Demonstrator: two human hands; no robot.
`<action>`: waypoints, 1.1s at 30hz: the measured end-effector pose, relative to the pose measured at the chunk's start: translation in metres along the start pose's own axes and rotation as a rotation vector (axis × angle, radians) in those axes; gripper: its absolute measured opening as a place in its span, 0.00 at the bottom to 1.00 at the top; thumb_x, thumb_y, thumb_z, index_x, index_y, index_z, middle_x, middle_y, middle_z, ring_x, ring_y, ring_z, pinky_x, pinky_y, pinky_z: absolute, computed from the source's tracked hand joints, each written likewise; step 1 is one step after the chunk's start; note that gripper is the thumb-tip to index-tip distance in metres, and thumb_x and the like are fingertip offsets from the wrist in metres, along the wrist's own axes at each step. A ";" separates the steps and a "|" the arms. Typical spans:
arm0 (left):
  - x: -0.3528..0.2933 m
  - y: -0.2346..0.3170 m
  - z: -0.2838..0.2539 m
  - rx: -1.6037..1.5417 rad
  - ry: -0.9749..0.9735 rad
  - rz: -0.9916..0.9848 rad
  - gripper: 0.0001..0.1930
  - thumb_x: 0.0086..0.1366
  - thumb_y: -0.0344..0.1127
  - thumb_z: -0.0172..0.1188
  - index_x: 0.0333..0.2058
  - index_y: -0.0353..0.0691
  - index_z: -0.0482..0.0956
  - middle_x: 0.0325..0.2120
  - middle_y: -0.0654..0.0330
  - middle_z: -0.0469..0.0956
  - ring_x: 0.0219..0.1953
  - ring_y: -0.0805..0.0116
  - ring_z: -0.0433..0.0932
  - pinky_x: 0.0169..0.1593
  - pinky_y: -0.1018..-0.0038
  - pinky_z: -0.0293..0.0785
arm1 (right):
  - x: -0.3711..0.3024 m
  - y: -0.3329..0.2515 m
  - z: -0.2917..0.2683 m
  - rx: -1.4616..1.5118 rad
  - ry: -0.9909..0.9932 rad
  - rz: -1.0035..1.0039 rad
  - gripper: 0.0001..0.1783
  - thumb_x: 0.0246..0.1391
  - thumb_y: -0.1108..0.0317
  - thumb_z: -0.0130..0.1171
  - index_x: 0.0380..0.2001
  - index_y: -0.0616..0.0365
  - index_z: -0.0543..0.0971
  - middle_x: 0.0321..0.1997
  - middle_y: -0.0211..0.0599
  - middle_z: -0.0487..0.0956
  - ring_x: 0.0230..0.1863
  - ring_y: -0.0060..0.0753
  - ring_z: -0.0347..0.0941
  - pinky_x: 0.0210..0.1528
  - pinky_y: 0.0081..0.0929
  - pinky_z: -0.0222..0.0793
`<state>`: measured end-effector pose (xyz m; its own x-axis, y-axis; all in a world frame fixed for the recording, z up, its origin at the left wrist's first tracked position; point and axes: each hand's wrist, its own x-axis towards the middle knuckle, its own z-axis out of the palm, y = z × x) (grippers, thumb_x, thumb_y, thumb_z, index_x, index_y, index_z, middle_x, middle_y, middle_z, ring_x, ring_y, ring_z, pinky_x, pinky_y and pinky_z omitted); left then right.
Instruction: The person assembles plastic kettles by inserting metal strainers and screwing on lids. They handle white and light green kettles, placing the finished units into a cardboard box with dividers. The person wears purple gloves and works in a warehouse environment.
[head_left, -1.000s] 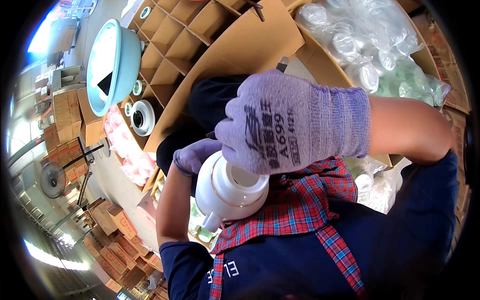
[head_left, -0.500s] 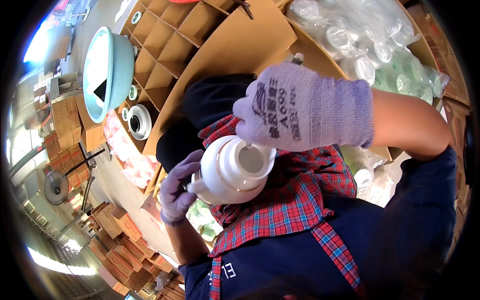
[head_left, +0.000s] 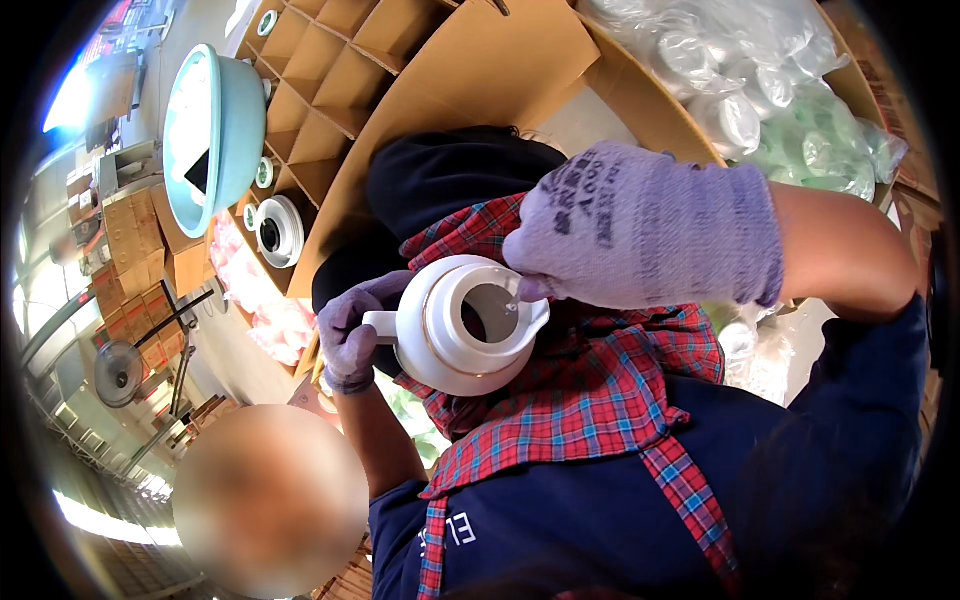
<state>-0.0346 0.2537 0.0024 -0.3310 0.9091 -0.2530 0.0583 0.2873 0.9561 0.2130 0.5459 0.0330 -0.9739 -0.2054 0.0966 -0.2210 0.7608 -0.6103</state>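
Observation:
A white jug (head_left: pixel 425 340) with thin gold bands, a spout and a side handle is tilted over my lap, its open mouth facing up. The fingers of my left hand (head_left: pixel 355 335), in a purple-grey knit glove, are closed round the handle. My right hand (head_left: pixel 650 225), gloved alike, is closed with its fingertips at the mouth's rim near the spout. A small shiny bit shows just under those fingertips, inside the mouth. What the right fingers hold is hidden by the glove. Within the jug a dark patch is visible at the far left of the opening.
A divided cardboard box (head_left: pixel 330 100) lies ahead, with a white and black round part (head_left: pixel 280 232) in one cell. Beside it stands a light-blue basin (head_left: pixel 240 130). Clear plastic-wrapped items (head_left: pixel 730 120) fill a carton at the right. A fan (head_left: pixel 118 373) stands at the left.
The jug has turned, showing more of its handle and inside. My right hand has shifted right and slightly down. The grey tip above it no longer shows. A blurred round patch appears lower left.

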 end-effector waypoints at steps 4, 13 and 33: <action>0.008 0.004 0.004 -0.095 -0.070 -0.058 0.22 0.54 0.46 0.70 0.25 0.30 0.74 0.47 0.34 0.81 0.47 0.52 0.83 0.53 0.63 0.78 | 0.005 -0.013 -0.009 -0.232 0.026 -0.025 0.10 0.51 0.61 0.62 0.30 0.57 0.81 0.26 0.44 0.81 0.29 0.43 0.81 0.30 0.38 0.76; 0.032 0.016 0.013 -0.276 -0.237 -0.385 0.32 0.48 0.37 0.76 0.50 0.22 0.80 0.42 0.51 0.85 0.43 0.65 0.84 0.52 0.68 0.79 | 0.041 -0.031 -0.034 -0.284 -0.365 0.154 0.10 0.48 0.62 0.63 0.33 0.54 0.82 0.30 0.39 0.80 0.31 0.35 0.82 0.28 0.34 0.75; 0.056 -0.045 0.035 0.214 -0.406 0.422 0.12 0.69 0.37 0.57 0.41 0.35 0.82 0.37 0.56 0.81 0.42 0.67 0.78 0.51 0.69 0.75 | 0.061 -0.063 -0.034 -0.347 -0.125 -0.276 0.16 0.36 0.61 0.63 0.32 0.55 0.83 0.28 0.27 0.74 0.27 0.27 0.74 0.24 0.28 0.66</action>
<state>-0.0226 0.3020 -0.0603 0.1439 0.9875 0.0640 0.3069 -0.1060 0.9458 0.1653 0.5065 0.1039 -0.8674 -0.4852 0.1101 -0.4958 0.8243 -0.2734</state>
